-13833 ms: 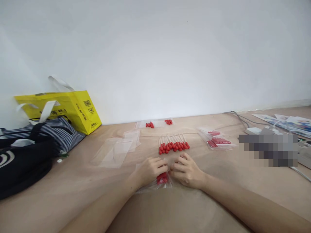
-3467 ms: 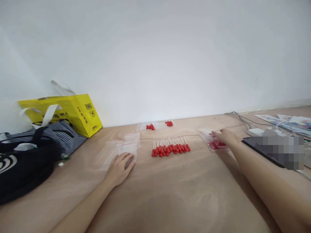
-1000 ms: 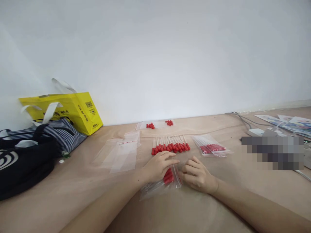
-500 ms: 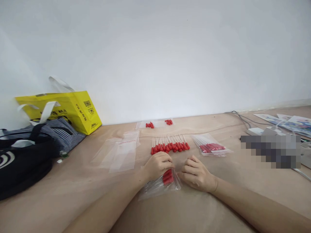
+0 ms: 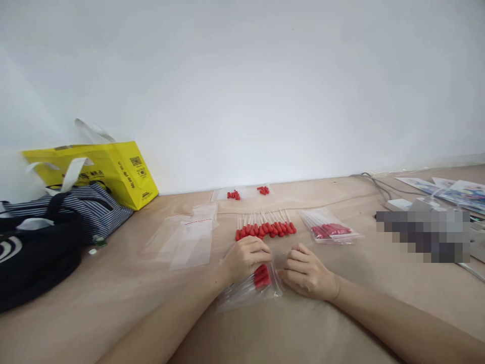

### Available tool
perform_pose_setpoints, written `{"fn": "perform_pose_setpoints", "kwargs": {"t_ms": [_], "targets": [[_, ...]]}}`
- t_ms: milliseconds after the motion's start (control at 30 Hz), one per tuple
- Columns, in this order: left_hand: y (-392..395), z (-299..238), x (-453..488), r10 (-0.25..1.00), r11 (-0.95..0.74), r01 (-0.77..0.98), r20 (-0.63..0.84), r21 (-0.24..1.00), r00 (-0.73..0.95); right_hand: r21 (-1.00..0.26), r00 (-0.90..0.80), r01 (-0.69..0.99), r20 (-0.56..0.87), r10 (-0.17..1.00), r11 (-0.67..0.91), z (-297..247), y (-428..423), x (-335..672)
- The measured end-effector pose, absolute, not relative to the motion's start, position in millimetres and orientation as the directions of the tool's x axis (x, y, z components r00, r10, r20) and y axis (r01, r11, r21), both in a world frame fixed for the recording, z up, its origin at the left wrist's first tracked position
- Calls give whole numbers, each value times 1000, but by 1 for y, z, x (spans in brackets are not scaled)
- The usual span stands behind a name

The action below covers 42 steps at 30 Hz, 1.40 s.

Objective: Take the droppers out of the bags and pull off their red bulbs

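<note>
A clear zip bag (image 5: 246, 292) with several red-tipped sticks inside lies on the tan table (image 5: 113, 303) just in front of me. My left hand (image 5: 244, 258) is closed on the bag's top edge, fingers curled over the red tips. My right hand (image 5: 306, 273) is closed too, pinching the same edge from the right. Beyond my hands lies a row of loose red-tipped sticks (image 5: 265, 227). A filled bag of sticks (image 5: 329, 228) rests to the right of that row. Empty clear bags (image 5: 189, 237) lie to the left.
A yellow carrier bag (image 5: 109, 169), a striped bag (image 5: 91, 207) and a black bag (image 5: 30, 258) stand at the left by the white wall. Two small heaps of red caps (image 5: 248, 192) lie at the back. Cables, a white adapter (image 5: 396, 205) and papers (image 5: 454, 192) sit at the right.
Over the last second both hands stay on the bag's top edge, and the left fingers curl tighter over it. Before that, my hands reached to the empty bags and the filled pile.
</note>
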<state>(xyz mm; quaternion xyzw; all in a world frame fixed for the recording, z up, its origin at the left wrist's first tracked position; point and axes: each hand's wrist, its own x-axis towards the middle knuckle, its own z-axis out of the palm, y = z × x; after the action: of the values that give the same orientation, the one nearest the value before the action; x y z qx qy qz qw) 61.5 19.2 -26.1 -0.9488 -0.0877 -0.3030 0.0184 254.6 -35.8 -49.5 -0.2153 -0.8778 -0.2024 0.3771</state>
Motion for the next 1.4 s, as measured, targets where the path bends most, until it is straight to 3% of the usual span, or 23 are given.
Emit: {"fn": "perform_pose_setpoints", "kwargs": {"t_ms": [300,533,700,1033,1200,1300,1400], "targets": [[13,-18,65,147,-983,181,498,-22,855,218,-622,558,748,230,801,-52,-35,254],[15,-22,63,159,-982,186,456,-15,875,153,-629,590,703,332,793,-49,-33,253],[16,-26,63,156,-985,174,414,-5,897,181,-645,566,704,295,804,-47,-27,250],[24,-26,65,12,-975,98,389,-200,921,252,-683,552,683,258,795,-48,-24,249],[24,-19,61,-12,-943,86,290,-322,957,281,-726,528,639,254,801,-43,-24,250],[28,-15,55,35,-951,129,315,-282,949,263,-716,540,643,272,800,-43,-23,254],[26,-15,47,137,-971,202,392,-127,909,203,-705,552,632,323,808,-43,-23,259]]}}
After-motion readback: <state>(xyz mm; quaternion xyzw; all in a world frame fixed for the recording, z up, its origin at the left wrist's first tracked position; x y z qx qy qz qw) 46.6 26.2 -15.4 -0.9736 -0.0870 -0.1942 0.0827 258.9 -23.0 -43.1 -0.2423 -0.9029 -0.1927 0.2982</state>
